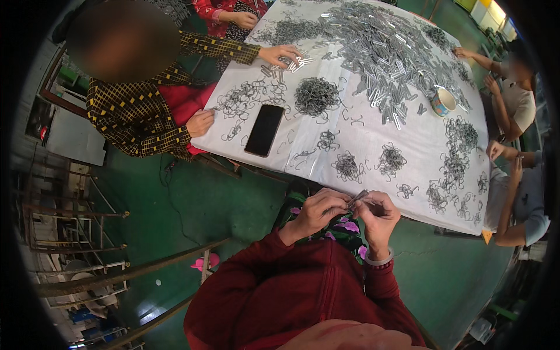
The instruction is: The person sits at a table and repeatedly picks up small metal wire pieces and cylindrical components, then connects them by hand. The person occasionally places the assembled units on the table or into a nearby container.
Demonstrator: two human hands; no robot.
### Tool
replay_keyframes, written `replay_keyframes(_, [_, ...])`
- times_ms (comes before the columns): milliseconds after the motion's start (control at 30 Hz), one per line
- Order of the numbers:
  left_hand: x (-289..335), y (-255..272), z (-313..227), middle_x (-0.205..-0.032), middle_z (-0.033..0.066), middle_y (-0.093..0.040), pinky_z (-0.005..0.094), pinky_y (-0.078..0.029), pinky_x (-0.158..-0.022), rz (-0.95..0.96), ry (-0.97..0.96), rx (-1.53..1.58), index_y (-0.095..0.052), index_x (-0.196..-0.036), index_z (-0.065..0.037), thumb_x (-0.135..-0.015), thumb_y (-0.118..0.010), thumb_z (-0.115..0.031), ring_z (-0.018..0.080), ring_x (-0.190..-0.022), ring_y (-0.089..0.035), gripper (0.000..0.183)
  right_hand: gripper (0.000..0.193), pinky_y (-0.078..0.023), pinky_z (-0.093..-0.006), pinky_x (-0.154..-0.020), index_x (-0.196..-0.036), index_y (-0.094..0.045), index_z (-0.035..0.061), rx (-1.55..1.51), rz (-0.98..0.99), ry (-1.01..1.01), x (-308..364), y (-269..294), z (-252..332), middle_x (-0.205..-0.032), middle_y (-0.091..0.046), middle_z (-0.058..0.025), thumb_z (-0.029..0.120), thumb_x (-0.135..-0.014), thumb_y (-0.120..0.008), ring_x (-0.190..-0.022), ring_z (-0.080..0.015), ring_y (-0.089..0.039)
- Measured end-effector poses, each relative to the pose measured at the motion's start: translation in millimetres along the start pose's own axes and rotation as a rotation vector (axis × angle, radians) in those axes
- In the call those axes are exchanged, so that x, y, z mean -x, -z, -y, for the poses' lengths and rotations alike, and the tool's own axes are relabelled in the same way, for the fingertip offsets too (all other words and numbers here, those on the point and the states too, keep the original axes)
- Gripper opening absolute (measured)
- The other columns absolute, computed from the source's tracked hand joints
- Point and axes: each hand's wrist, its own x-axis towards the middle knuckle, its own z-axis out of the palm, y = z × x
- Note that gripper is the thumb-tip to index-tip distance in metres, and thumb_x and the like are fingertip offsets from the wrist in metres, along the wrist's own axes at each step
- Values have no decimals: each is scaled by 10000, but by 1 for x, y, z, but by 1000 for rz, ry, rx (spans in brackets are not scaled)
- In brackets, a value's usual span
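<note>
Just in front of the table's near edge, my left hand (319, 213) and my right hand (378, 214) meet over my lap. Between their fingertips is a small flat grey metal piece (357, 199), pinched from both sides; whether it is one piece or a few stacked cannot be made out. Both hands are closed. Closest to them on the white-covered table (373, 140) lie small heaps of bent wire hooks (348, 167), with another heap of hooks (391, 158) beside it. Farther back spreads a large pile of flat, slotted metal strips (385, 64).
A black phone (265, 130) lies near the left edge, by a dense hook heap (317, 97). A paper cup (443, 102) stands at right. Across the left corner, a co-worker's hand (281, 56) touches strips; other people sit around the table. A wooden rail (134, 281) crosses the lower left.
</note>
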Motion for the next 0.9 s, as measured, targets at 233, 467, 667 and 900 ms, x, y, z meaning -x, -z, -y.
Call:
replay_keyframes(233, [-31,41,41,-884,99,-662,285,-486,-686,-125,352,-217,-654,-957,-2,-776,-643,4,162,-755,-615,181,195,-450,-240,-639,-797,-628,-32,171,119,157,-11,8,-16,-733,-606,-74,-144,-647,-683,-674,-131,-565])
replay_keyframes(467, [-98,67,149,-796,122,-607,381,-457,-703,26,267,-658,-676,-893,-26,-807,-631,-142,304,-795,-580,151,214,-438,-225,-617,-814,-639,-14,153,159,46,-12,7,-22,-716,-593,-52,-144,-649,-681,-677,-120,-559])
replay_keyframes(667, [-114,50,175,-859,118,-547,405,-442,-747,198,192,-810,-625,-860,-31,-813,-612,-137,302,-884,-532,116,212,-437,-225,-603,-821,-639,-17,152,151,52,-15,12,-18,-715,-599,-54,-142,-654,-677,-653,-109,-557])
replay_keyframes(900, [-109,45,160,-895,195,-498,445,-398,-765,103,152,-556,-490,-908,15,-860,-447,-32,375,-882,-479,80,137,-449,-229,-609,-800,-646,-22,220,147,147,-12,10,-6,-748,-627,-63,-86,-688,-693,-638,-102,-560])
